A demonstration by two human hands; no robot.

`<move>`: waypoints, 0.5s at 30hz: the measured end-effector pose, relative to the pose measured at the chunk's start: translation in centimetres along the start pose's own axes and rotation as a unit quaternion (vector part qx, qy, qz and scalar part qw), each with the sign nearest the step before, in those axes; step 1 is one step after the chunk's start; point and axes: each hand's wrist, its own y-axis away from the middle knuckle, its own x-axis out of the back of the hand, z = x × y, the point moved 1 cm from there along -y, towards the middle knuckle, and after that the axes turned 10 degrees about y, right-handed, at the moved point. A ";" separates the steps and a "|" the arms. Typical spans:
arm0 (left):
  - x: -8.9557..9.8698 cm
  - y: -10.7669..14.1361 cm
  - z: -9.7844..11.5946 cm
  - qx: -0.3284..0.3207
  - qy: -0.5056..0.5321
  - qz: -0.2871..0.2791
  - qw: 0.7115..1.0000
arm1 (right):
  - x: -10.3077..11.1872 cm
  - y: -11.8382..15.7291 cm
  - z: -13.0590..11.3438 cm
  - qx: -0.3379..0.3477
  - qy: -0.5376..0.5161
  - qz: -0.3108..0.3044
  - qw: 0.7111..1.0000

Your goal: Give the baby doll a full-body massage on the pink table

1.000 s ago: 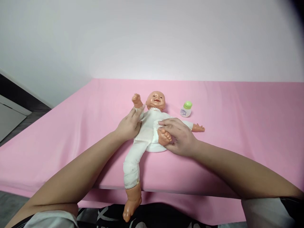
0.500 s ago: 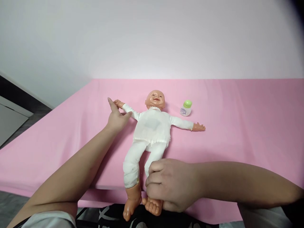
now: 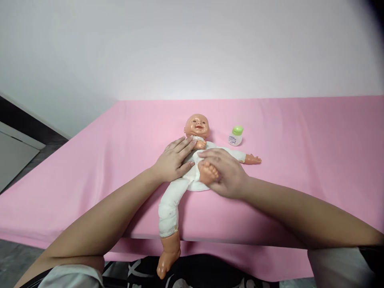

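A baby doll point(image 3: 171, 200) in white cloth lies on its back, with its head point(image 3: 197, 125) away from me. Its arm on my left is folded across the chest, the small hand point(image 3: 200, 144) showing at the neck. Over that arm lies my left hand point(image 3: 175, 159), flat with fingers stretched and thumb spread. My right hand point(image 3: 229, 172) is wrapped round the doll's lower leg, bent up to the belly; the foot point(image 3: 209, 172) shows in front of my palm. The other leg is straight, its foot point(image 3: 168, 256) hanging past the table edge. My hands hide much of the torso.
A small clear bottle point(image 3: 235, 138) with a green cap stands right of the doll's head. The doll's other arm point(image 3: 253, 159) stretches out to the right. A pink cloth point(image 3: 300, 160) covers the table, which meets a white wall point(image 3: 192, 48) at the back.
My left hand has moved right, and the doll's arm has gone from stretched out to folded over the chest. My right hand has lifted one leg from the table edge to the belly.
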 end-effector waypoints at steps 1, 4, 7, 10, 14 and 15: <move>0.0 0.0 0.1 0.007 -0.004 -0.006 1.000 | -0.3 0.1 0.9 -0.033 0.008 -0.001 0.999; 0.0 -0.2 0.3 0.015 -0.002 -0.007 1.000 | -0.7 0.3 2.5 -0.080 0.019 -0.006 0.997; 0.0 -0.2 0.1 0.008 0.029 0.044 0.999 | -0.4 0.3 2.1 -0.057 0.025 0.004 0.998; 0.2 -0.1 -0.7 0.030 0.070 0.117 0.990 | 0.4 -0.2 0.4 -0.011 0.016 0.025 0.999; 0.7 0.2 -2.7 0.124 0.156 0.205 0.958 | 1.9 -0.9 -3.1 0.075 -0.047 -0.015 0.996; 0.7 0.1 -3.3 0.151 0.202 0.230 0.940 | 2.1 -1.0 -4.0 0.089 -0.066 -0.031 0.993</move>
